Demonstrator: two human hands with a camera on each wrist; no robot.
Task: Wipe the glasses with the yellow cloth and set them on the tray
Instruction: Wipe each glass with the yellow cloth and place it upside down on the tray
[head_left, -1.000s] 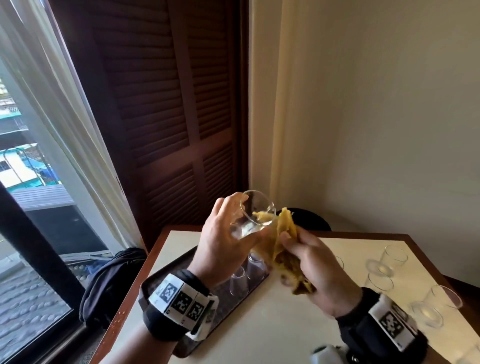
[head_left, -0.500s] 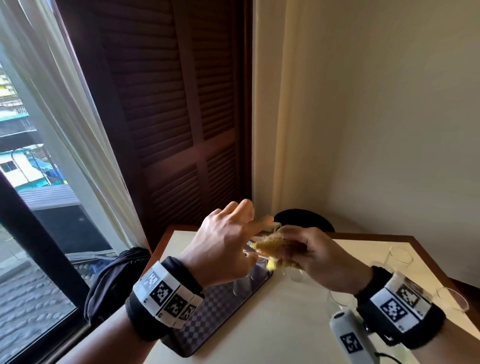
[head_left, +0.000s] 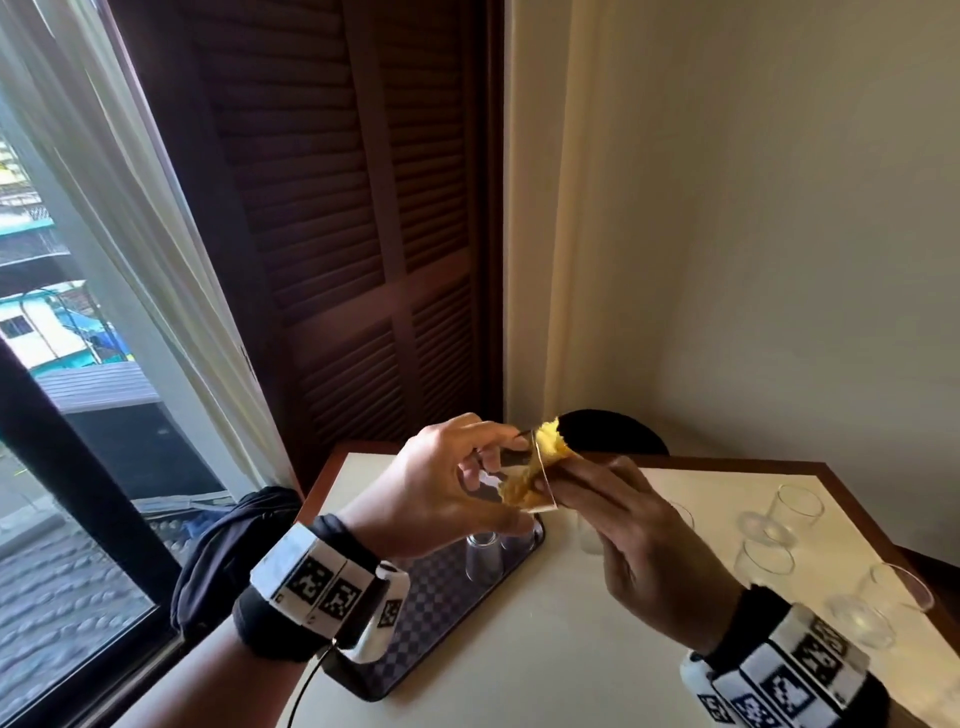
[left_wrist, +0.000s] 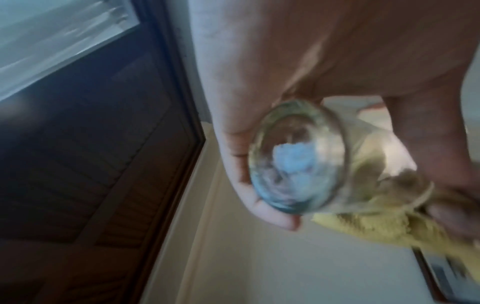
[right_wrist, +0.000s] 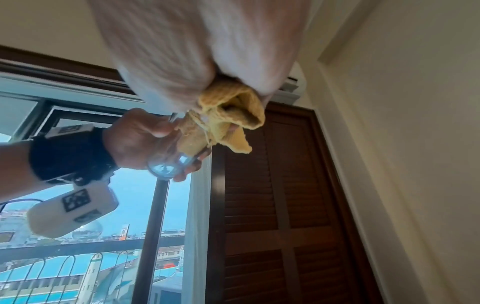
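My left hand (head_left: 467, 483) grips a small clear glass (left_wrist: 298, 162) on its side above the table, its thick base toward my palm. My right hand (head_left: 613, 499) holds the yellow cloth (head_left: 535, 473) and pushes it into the mouth of the glass. In the right wrist view the cloth (right_wrist: 228, 115) bunches out between my fingers, with the glass (right_wrist: 171, 162) just below it. The dark chequered tray (head_left: 431, 618) lies under my left hand with two glasses (head_left: 483, 556) standing upside down at its far end.
Several clear glasses (head_left: 795, 514) stand on the white table (head_left: 571, 649) to the right of my hands. A dark bag (head_left: 228, 545) hangs off the table's left edge by the window. A black round thing (head_left: 613, 431) sits behind the far edge.
The glass has turned in my left hand from mouth-up to lying sideways. My right hand has pushed the cloth further into it, and both hands have shifted slightly.
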